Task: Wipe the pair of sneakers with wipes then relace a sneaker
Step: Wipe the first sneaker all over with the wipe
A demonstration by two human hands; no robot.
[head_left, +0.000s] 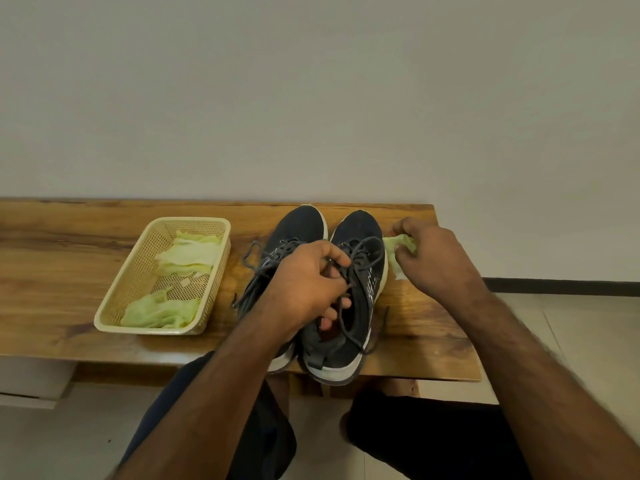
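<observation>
Sneakers, two dark navy mesh ones with white soles, are sitting side by side on the brown wooden bench (69,258), toes pointing away toward the pale wall and heels at the near edge. The left sneaker (298,225) is lying largely under the left forearm; the right sneaker (360,230) is the one being worked on. The left hand (304,289) is reaching into the collar of the right sneaker, its fingers curled down inside the opening among the loose grey laces (363,252), bracing the shoe. The right hand (433,258) is pinching a crumpled pale green wipe (398,249) and pressing it against the outer side of the right sneaker, just beside the white sole edge near the forefoot.

The sneaker's long axis is running straight away from the person, so the wipe is sitting to the right of that axis and the right hand is the nearer one to the outer flank. Judging from this, a stroke along the side would need to be travelling parallel to the axis, toe to heel or back, while the left hand is holding the shoe against the push.

Well to the left, a cream perforated plastic basket (114,292) is holding more pale green wipes (187,254), apart from both sneakers. Relacing is not yet looking started.
</observation>
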